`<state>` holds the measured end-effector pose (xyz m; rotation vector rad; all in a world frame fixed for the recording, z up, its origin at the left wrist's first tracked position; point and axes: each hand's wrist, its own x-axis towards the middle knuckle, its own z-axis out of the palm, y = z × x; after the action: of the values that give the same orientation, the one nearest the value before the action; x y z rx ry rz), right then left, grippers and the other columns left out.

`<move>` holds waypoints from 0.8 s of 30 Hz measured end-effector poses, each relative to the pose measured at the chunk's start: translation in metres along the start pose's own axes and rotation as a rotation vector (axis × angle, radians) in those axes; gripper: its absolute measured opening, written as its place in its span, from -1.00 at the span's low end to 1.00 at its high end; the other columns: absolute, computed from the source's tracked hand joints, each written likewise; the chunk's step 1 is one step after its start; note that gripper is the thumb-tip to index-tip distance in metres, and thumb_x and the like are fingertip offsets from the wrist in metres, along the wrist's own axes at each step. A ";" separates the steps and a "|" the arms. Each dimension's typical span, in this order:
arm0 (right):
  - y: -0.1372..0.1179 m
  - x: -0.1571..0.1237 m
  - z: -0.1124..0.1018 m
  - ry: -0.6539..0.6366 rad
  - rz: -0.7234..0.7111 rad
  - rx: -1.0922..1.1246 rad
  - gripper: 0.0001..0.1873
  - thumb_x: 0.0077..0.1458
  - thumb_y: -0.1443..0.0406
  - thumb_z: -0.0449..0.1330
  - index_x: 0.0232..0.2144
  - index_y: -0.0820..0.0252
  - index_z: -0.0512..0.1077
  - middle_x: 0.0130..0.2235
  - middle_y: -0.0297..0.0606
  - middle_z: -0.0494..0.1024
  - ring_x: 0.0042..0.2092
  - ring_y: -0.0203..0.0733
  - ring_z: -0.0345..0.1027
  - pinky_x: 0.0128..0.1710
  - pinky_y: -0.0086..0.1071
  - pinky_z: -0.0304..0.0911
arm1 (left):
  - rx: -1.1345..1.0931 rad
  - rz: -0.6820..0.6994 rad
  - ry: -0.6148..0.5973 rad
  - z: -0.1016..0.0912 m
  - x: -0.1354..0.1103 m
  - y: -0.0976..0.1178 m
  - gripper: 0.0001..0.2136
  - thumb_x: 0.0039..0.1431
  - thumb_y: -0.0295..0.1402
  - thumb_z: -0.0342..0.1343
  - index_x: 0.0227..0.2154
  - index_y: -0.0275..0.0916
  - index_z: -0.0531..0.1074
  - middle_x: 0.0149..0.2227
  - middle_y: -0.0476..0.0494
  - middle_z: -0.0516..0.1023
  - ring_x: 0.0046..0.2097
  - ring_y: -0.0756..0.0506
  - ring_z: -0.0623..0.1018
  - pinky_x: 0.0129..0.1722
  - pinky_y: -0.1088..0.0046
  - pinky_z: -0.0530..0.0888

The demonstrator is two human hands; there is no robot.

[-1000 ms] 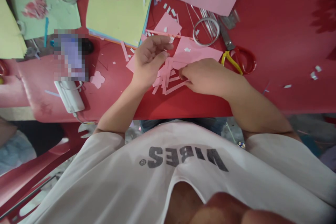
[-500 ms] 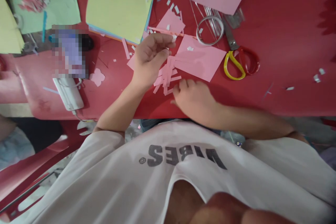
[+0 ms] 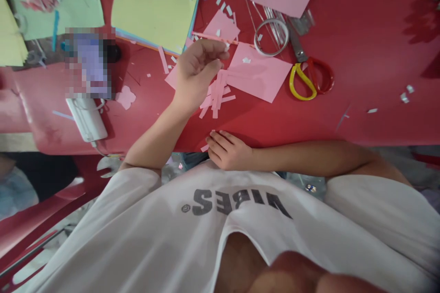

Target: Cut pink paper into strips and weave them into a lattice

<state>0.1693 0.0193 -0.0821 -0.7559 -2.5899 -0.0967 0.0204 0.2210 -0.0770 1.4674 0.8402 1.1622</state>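
Above the red table, my left hand (image 3: 195, 73) is raised with its fingers curled. A small white piece (image 3: 227, 47) sits at its fingertips, and the thumb is a little apart from them. Down at the table's near edge, my right hand (image 3: 232, 150) has its fingers bent over a pink paper strip (image 3: 205, 148), whose end sticks out past the fingertips. Between the hands lies a loose pile of pink paper strips (image 3: 217, 96). Beside the pile is a pink paper sheet (image 3: 259, 73) with a white scrap on it.
Scissors (image 3: 302, 78) with yellow and red handles lie right of the pink sheet, near a tape roll (image 3: 256, 39) and thin clear sticks. Yellow paper (image 3: 154, 4) is stacked at the back left. A white power bank (image 3: 87, 119) and a pink cutout (image 3: 126, 97) are at left.
My right hand has moved from beside the strip pile toward me, to the table's near edge, with a pink strip now at its fingers. My left hand has stayed nearly still.
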 end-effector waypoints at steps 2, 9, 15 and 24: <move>0.001 -0.002 0.002 0.036 -0.041 0.012 -0.82 0.40 0.30 0.20 -0.16 0.18 0.62 0.09 -0.09 0.70 0.14 0.10 0.60 0.19 -0.04 0.54 | -0.003 0.008 0.017 0.001 0.001 0.006 -0.74 0.32 -0.04 0.31 -0.06 -0.01 0.57 -0.10 -0.03 0.67 -0.05 -0.12 0.61 0.02 0.16 0.56; 0.005 -0.003 0.007 0.119 -0.155 0.058 -0.88 0.35 0.34 0.27 -0.27 0.11 0.60 -0.17 -0.27 0.69 -0.04 -0.03 0.59 0.13 -0.03 0.50 | -0.016 0.024 0.073 0.001 0.005 0.010 -0.86 0.30 -0.17 0.28 -0.12 0.02 0.60 -0.13 -0.09 0.68 -0.05 -0.21 0.63 -0.01 0.11 0.58; 0.012 0.007 -0.002 0.124 -0.237 0.235 -0.76 0.43 0.33 0.22 -0.34 0.06 0.54 -0.20 -0.41 0.65 0.00 -0.15 0.51 0.23 -0.12 0.35 | -0.028 0.034 0.068 0.000 0.005 0.007 -0.81 0.26 -0.08 0.30 -0.12 0.05 0.61 -0.13 -0.08 0.70 -0.08 -0.20 0.65 -0.06 0.08 0.58; 0.123 0.057 -0.062 0.369 0.861 0.882 -0.64 0.36 -0.07 0.28 -0.30 -0.01 0.37 -0.33 -0.38 0.48 -0.37 -0.18 0.31 -0.29 -0.22 0.32 | -0.341 -0.233 -0.091 -0.007 0.005 0.012 -0.58 0.14 -0.01 0.42 0.00 -0.03 0.56 -0.05 -0.01 0.72 -0.18 -0.08 0.66 -0.14 0.29 0.58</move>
<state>0.2155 0.1405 -0.0086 -1.2252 -1.5139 0.9782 0.0144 0.2252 -0.0645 1.1029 0.6894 0.9990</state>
